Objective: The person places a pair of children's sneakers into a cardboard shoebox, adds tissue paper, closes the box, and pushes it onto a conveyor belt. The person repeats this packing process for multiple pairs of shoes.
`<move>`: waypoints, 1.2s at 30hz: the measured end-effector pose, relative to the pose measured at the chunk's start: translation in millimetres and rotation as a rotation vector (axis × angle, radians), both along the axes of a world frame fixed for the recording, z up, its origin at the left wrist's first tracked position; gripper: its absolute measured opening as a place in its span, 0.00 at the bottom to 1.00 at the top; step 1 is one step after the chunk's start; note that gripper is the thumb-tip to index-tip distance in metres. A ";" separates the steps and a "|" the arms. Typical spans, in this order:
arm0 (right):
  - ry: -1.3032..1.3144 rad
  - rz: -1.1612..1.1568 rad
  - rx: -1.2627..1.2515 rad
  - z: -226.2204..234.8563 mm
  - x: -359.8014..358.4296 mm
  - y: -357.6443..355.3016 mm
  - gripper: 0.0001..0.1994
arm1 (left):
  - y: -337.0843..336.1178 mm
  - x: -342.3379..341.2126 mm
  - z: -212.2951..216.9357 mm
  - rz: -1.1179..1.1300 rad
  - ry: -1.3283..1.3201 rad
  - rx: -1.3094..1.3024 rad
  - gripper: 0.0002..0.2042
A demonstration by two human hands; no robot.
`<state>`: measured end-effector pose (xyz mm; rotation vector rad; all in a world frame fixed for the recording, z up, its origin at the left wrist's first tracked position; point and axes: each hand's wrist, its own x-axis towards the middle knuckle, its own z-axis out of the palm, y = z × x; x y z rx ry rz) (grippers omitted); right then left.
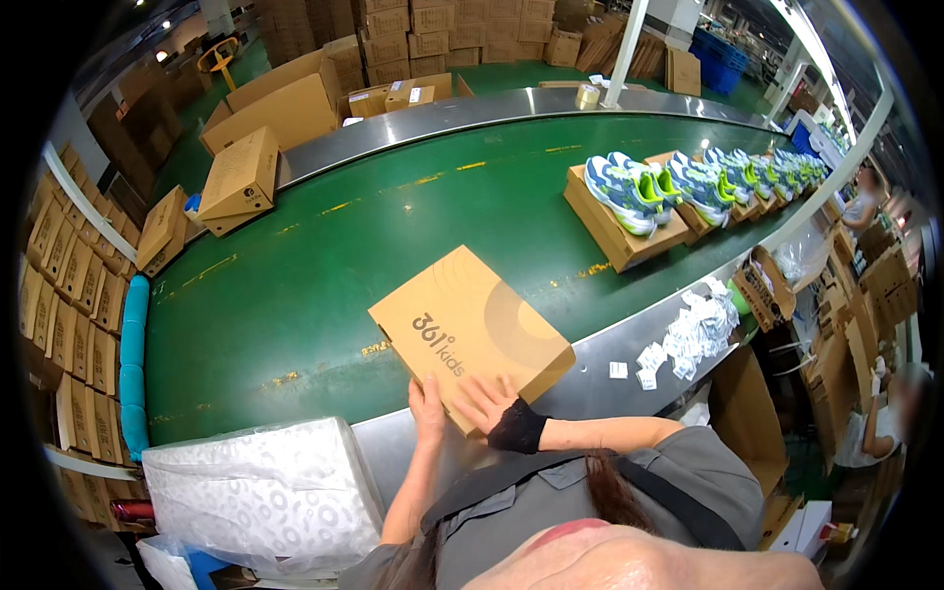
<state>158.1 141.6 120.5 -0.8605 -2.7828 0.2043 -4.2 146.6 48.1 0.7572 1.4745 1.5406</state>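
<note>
A closed brown cardboard shoebox [492,313] lies at an angle in front of me, over the near edge of the green conveyor belt and the metal ledge. Its lid has dark printing and a pale circle pattern. At the box's near left corner, my left hand [427,409] grips the edge, its fingers partly hidden. My right hand [484,405], with a black band at the wrist, lies flat on the near end of the lid, fingers spread. Further right on the belt, blue, white and lime sneakers [634,192] sit on a row of shoeboxes [618,236].
Small white paper slips [700,332] are piled on the metal ledge [590,379] at right. Patterned wrapping paper [258,492] in clear plastic lies at near left. Shoeboxes [74,329] are stacked far left, beside a turquoise padded roll [134,369]. Two cartons [241,182] stand across the belt.
</note>
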 end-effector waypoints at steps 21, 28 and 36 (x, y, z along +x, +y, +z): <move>0.445 -0.132 0.041 -21.2 55.4 12.7 0.23 | 35.3 -38.1 -36.1 -0.312 -0.389 -0.127 0.29; 0.344 -0.359 0.400 13.8 214.9 137.4 0.20 | -27.7 -25.5 45.9 -0.084 -0.561 -0.011 0.26; -0.152 -0.738 0.327 42.6 308.6 292.0 0.29 | -175.4 -75.2 25.8 0.673 -0.111 -0.284 0.26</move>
